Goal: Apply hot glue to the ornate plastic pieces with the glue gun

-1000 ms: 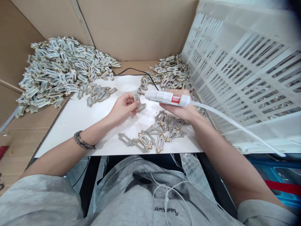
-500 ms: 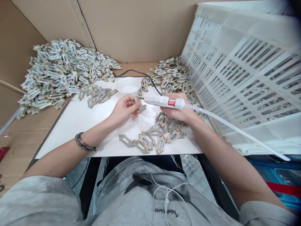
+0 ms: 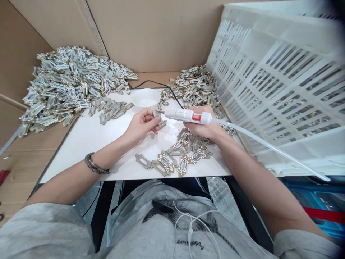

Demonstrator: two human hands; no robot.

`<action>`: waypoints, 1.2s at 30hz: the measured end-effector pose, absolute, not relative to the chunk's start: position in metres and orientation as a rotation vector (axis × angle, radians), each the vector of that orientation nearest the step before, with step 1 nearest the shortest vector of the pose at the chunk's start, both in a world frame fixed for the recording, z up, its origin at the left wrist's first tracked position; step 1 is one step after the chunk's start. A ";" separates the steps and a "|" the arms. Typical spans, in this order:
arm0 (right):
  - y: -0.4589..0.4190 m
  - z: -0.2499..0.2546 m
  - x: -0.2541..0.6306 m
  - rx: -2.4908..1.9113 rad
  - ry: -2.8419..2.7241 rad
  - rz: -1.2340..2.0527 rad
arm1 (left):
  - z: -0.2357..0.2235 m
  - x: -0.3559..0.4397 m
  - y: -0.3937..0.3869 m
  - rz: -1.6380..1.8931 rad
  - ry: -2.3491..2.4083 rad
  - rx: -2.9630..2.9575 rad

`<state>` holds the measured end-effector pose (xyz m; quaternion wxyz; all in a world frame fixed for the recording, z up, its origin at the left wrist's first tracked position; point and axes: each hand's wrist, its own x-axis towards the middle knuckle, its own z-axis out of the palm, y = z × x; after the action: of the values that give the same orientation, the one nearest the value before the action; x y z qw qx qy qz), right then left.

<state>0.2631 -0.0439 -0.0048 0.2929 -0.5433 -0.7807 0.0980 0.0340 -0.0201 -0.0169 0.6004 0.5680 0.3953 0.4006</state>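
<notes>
My left hand (image 3: 141, 124) pinches a small grey ornate plate (image 3: 157, 116) above the white board (image 3: 88, 136). My right hand (image 3: 206, 127) grips a white pen-shaped dispenser (image 3: 188, 116) with a red band, its tip touching that plate. A clear tube (image 3: 269, 147) runs from the tool's back end to the right. Several gold-and-grey plates (image 3: 175, 156) lie loose on the board under and in front of my right hand.
A big heap of the same plates (image 3: 70, 84) fills the back left. A smaller heap (image 3: 196, 88) lies at the back right beside a white slotted crate (image 3: 280, 79). A white shallow dish (image 3: 145, 98) and a black cable (image 3: 159, 84) sit behind my hands. Cardboard walls surround the board.
The dispenser tip moved left and down onto the plate in my left hand. Since half a second ago both hands have hardly moved.
</notes>
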 end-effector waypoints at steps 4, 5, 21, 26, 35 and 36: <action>-0.045 -0.005 0.263 -1.399 -2.066 0.263 | -0.015 0.035 -0.020 0.931 0.894 1.252; -0.045 -0.005 0.263 -1.392 -2.065 0.259 | -0.014 0.035 -0.021 0.928 0.889 1.236; -0.044 -0.008 0.262 -1.347 -2.106 0.228 | -0.007 0.039 -0.023 0.867 0.911 1.050; -0.045 -0.006 0.260 -1.342 -2.129 0.248 | -0.005 0.041 -0.023 0.870 0.931 1.017; -0.044 -0.006 0.261 -1.342 -2.155 0.216 | -0.007 0.041 -0.025 0.878 0.935 0.992; -0.044 -0.007 0.261 -1.336 -2.152 0.215 | -0.007 0.041 -0.025 0.876 0.934 0.994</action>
<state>0.2609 -0.0441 -0.0065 0.2953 -0.5019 -0.8089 0.0807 0.0413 -0.0247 -0.0069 0.6890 0.4441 0.4177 0.3918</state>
